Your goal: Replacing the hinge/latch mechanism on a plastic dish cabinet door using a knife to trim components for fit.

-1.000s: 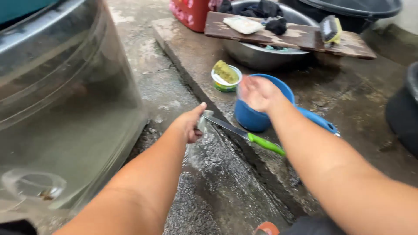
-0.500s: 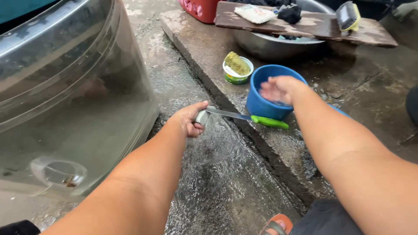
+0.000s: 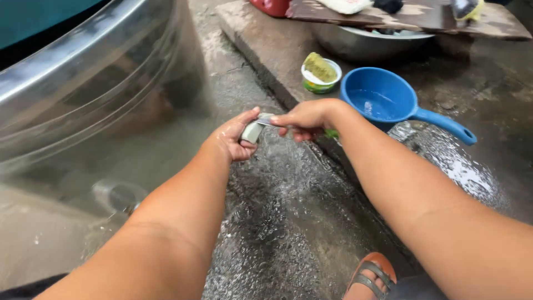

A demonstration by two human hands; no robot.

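My left hand point(image 3: 236, 139) pinches the grey blade end of a knife point(image 3: 254, 131) over wet concrete ground. Closed over the middle of the blade, my right hand point(image 3: 308, 118) touches the left hand's fingertips. A bit of the knife's green handle point(image 3: 331, 134) shows just behind the right hand. Most of the blade is hidden under my fingers. A blue water dipper point(image 3: 383, 100) holding some water stands just right of my right hand on a raised concrete slab point(image 3: 266, 61).
A small white tub with a yellow-green scouring pad point(image 3: 320, 75) sits beside the dipper. Behind them a metal basin point(image 3: 366, 41) lies under a wooden board point(image 3: 411, 14). A large shiny metal tank point(image 3: 83, 83) fills the left. My sandalled foot point(image 3: 372, 275) is at the bottom.
My right hand has come off the blue dipper and closed onto the knife blade beside my left hand. The view has shifted closer.
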